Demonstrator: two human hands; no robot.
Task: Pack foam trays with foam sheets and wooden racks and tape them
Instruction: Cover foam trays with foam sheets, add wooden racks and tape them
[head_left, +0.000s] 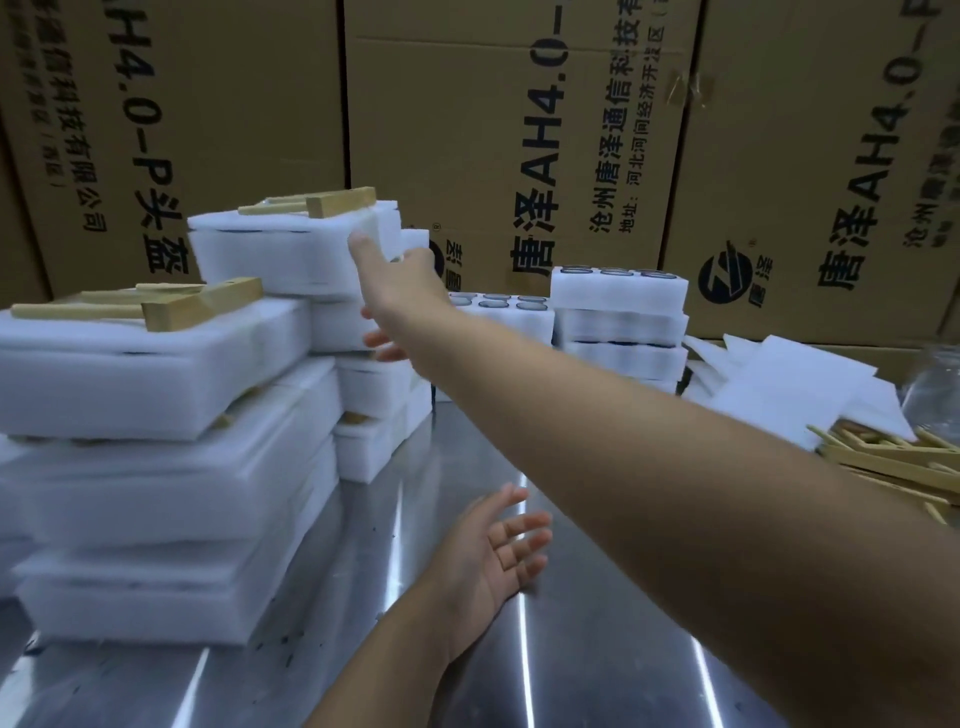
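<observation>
My right hand (400, 280) reaches far forward and grips the right end of a white foam tray pack (280, 249) with a wooden rack (322, 203) on top; the thumb lies on its side and the fingers curl under. This pack sits atop a rear stack of foam packs (374, 410). My left hand (498, 545) hovers open, palm up, above the steel table (571, 649) and holds nothing. A nearer, taller stack of packs (156, 467) at the left carries another wooden rack (192, 306).
Unpacked foam trays holding glass jars (618, 312) stand at the back centre. Loose foam sheets (789, 384) and a heap of wooden racks (898, 462) lie at the right, beside a clear glass jar (935, 379). Large cardboard boxes (519, 130) wall off the back.
</observation>
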